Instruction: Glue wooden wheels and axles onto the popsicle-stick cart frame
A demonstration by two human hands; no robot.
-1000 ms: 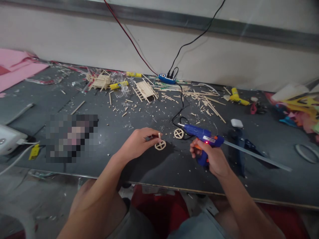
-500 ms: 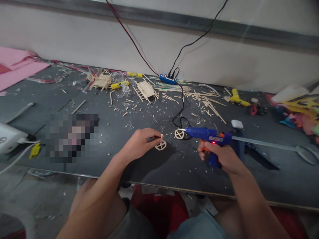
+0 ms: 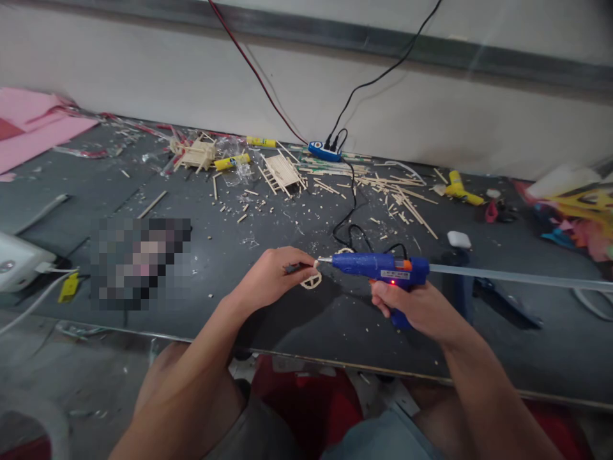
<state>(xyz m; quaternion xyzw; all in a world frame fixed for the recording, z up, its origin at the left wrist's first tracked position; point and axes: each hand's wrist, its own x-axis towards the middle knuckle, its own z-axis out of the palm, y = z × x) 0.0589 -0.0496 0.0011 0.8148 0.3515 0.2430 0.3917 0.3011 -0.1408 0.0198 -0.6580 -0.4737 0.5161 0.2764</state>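
Note:
My right hand (image 3: 407, 303) is closed round the handle of a blue hot glue gun (image 3: 373, 263). A red light glows on the gun, and a long clear glue stick (image 3: 483, 275) runs out of its back. My left hand (image 3: 278, 275) is closed, pinching a small pale wooden stick piece (image 3: 316, 263) at the fingertips; the gun's nozzle tip is right at that piece. Just below the fingertips is a small spoked wooden wheel (image 3: 311, 280); whether it joins the piece I cannot tell. A second wooden wheel (image 3: 343, 251) is partly hidden behind the gun.
Wooden stick models (image 3: 282, 172) and loose sticks (image 3: 407, 198) lie toward the wall, near a blue power strip (image 3: 324, 151). The gun's black cord (image 3: 353, 198) loops over the table. A white earbud case (image 3: 458, 240) and dark scissors (image 3: 507, 305) lie right; a blurred-out object (image 3: 141, 262) lies left.
My right hand has brought the glue gun left, so its nozzle has come from over the second wheel to the stick piece. My left hand stays almost where it was.

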